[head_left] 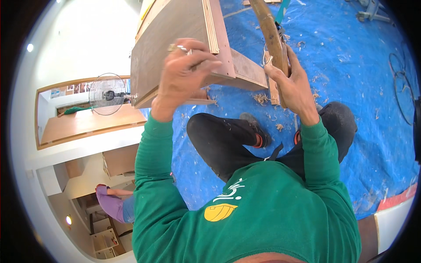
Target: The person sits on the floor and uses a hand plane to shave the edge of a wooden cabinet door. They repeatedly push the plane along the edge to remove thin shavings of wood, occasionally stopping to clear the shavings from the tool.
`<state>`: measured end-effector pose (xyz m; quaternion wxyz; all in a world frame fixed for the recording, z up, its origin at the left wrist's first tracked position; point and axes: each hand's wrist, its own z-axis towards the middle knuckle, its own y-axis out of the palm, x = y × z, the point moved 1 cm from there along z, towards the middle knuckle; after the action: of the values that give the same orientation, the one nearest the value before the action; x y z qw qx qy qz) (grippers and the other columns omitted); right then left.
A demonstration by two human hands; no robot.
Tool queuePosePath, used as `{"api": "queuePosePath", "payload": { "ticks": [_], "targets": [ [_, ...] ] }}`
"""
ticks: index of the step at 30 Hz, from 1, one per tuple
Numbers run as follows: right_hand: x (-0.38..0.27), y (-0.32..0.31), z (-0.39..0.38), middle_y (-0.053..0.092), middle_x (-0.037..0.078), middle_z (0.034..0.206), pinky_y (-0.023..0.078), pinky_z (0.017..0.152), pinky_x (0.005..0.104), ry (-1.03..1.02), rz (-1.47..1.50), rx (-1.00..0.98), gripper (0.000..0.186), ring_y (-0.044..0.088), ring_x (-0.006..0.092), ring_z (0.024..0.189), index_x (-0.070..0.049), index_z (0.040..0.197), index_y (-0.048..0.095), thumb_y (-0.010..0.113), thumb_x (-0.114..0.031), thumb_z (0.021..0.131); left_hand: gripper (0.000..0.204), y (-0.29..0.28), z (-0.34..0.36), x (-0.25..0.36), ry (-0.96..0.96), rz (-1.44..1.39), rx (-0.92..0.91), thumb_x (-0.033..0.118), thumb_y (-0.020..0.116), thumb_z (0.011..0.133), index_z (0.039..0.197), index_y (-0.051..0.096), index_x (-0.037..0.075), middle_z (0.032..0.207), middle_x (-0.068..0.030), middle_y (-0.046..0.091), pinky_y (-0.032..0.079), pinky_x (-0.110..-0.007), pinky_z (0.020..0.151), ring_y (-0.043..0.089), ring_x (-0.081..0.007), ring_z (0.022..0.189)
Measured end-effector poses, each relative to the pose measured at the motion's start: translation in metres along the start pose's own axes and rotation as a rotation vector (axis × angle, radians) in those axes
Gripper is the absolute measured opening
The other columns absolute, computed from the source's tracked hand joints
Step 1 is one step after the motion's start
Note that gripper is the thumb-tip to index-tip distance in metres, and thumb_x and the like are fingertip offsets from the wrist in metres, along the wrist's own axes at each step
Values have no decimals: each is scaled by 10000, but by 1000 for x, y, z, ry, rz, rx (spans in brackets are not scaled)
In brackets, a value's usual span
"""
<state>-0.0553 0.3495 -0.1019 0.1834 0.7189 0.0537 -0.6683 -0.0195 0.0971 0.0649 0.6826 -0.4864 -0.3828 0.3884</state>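
Note:
My right hand (294, 85) is wrapped round a long, curved brown piece of wood (266, 24), thumb on one side and fingers on the other. A thin pale strip curls beside that thumb. Against the wood's far part lies a teal tool part (282, 12) with dark metal at its lower end; its kind is unclear. My left hand (186, 65) is raised in front of a plywood box (169, 37), near its layered edge. Its fingers are curled and slightly blurred, with a small shiny thing among them that I cannot identify.
A blue tarp (366, 131) strewn with wood shavings (261, 99) covers the floor. A board (250, 72) extends from the box beside my right hand. A wall fan (107, 94) is at left, a person in purple (112, 203) lower left. A dark cable (400, 90) lies right.

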Motion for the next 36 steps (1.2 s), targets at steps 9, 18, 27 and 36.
{"api": "queuePosePath", "payload": {
  "ticks": [9, 18, 27, 36],
  "targets": [
    [-10, 3, -5, 723, 276, 1356, 572, 1022, 398, 13, -145, -36, 874, 726, 300, 1226, 25, 1700, 362, 717, -414, 1033, 403, 0, -48, -61, -354, -102, 77, 236, 753, 1037, 1388, 751, 37, 1523, -181, 679, 493, -457, 1175, 635, -370, 1413],
    [-19, 76, 39, 690, 381, 1348, 572, 1014, 465, -307, -373, -51, 887, 731, 462, 1196, 49, 1682, 344, 580, -550, 1071, 680, 35, -79, -145, -807, 248, 326, 644, 411, 1126, 1531, 672, 165, 1648, -118, 580, 372, -479, 1284, 489, -333, 1559],
    [-34, 103, 155, 638, 398, 1384, 553, 1067, 490, -752, -938, -115, 596, 675, 480, 1250, 55, 1333, 619, 478, -488, 1131, 662, 44, -69, -139, -858, 368, 375, 689, 478, 1073, 1522, 688, 251, 1682, -32, 554, 364, -487, 1297, 443, -291, 1595],
    [-45, 100, 41, 592, 50, 850, 509, 523, 286, -112, -495, -119, 671, 602, 122, 629, -92, 1588, 511, 588, -536, 1090, 556, 25, -73, -102, -904, 241, 470, 467, 543, 1088, 1425, 738, 70, 1569, -169, 644, 326, -486, 1312, 524, -337, 1525]
  ]
}}
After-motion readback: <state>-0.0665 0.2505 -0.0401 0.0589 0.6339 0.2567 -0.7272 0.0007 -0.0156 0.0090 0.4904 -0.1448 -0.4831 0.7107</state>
